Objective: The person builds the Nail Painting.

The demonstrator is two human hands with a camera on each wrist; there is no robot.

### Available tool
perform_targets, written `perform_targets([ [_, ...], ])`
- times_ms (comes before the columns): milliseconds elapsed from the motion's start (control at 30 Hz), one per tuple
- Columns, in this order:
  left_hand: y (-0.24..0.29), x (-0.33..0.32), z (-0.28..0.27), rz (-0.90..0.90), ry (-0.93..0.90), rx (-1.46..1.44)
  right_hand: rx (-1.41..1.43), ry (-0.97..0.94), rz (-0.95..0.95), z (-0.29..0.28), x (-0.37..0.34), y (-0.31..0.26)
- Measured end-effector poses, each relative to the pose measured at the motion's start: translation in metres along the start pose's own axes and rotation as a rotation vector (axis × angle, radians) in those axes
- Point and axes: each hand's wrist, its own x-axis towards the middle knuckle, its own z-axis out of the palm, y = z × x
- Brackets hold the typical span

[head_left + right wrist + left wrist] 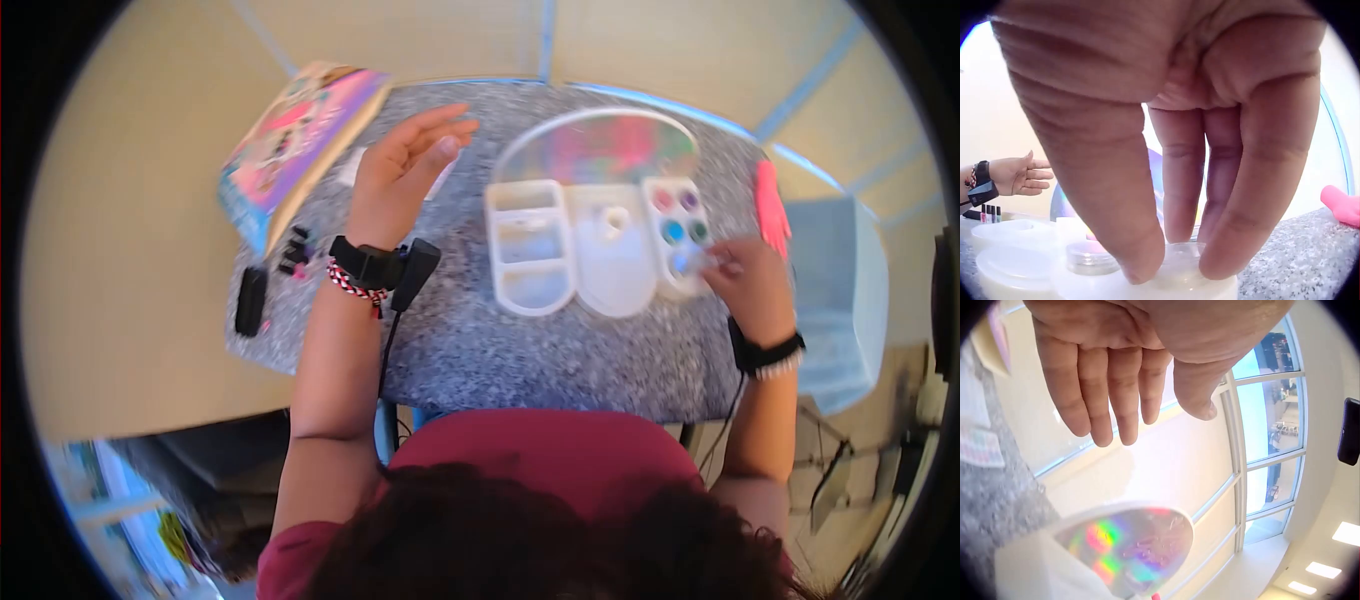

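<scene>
My right hand [752,285] reaches down to the right part of a white case [615,285]; in the right wrist view its thumb and fingers [1222,256] pinch a small clear round pot [1184,257] at the case's edge. Beside it sits another clear pot [1090,257]. Coloured pots, among them a blue one [673,231], stand in two columns in that part. My left hand [405,180] is raised over the table's left side, fingers extended, holding nothing; the left wrist view shows its palm and fingers [1124,394] above the iridescent lid [1141,547].
A colourful box [300,140] lies at the table's back left, with small dark-capped bottles [295,250] and a black object [251,302] in front of it. A pink item [770,205] rests at the right edge. A light-blue chair [835,290] stands to the right.
</scene>
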Motion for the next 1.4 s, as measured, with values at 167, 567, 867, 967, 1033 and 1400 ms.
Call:
perform_targets([
  [167, 0.031, -0.043, -0.049, -0.02, 0.284, 0.287, 0.155, -0.075, 0.098, -0.001, -0.019, -0.021],
  [567, 0.043, -0.145, -0.123, -0.575, 0.77, 1.063, 0.375, 0.0, 0.178, 0.009, -0.036, -0.034],
  [867, -0.008, -0.164, -0.145, -0.456, 0.695, 1.013, 0.451, 0.183, 0.14, 0.0, -0.038, -0.025],
  [967, 0.005, -0.168, -0.137, -0.344, 0.708, 0.92, 0.505, 0.113, 0.123, 0.003, -0.038, -0.03],
  [1033, 0.027, -0.162, -0.121, -0.245, 0.835, 0.873, 0.485, 0.138, 0.093, 0.007, -0.037, -0.034],
  [1400, 0.055, -0.073, 0.037, 0.218, -0.021, 0.741, 0.156, 0.004, -0.102, 0.019, -0.041, -0.052],
])
